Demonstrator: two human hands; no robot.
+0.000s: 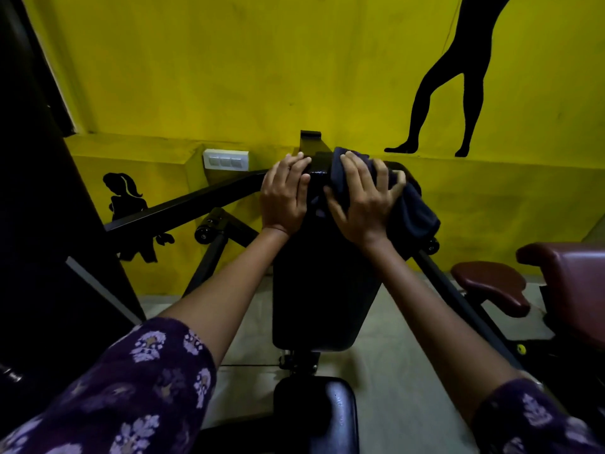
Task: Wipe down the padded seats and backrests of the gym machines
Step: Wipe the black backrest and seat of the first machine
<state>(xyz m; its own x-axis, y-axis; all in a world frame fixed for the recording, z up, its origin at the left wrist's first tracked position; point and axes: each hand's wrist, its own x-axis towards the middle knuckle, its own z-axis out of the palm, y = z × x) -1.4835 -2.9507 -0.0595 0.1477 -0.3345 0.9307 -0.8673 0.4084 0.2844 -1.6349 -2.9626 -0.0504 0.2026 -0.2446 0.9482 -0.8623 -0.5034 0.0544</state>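
Note:
A black padded backrest point(322, 290) of a gym machine stands in front of me, with its black padded seat point(316, 411) below at the bottom centre. My left hand point(285, 194) lies flat on the top left of the backrest, fingers together, holding nothing. My right hand point(361, 199) presses a dark blue cloth point(412, 211) against the top right of the backrest; the cloth hangs down over that corner. A black metal bracket point(312, 152) rises behind the top of the pad, between my hands.
A yellow wall point(229, 77) with black silhouette figures stands close behind. Black frame bars point(183, 204) run to the left and right of the backrest. A maroon padded seat point(491, 286) and pad point(573, 283) of another machine sit at the right. A white switch plate point(226, 161) is on the wall.

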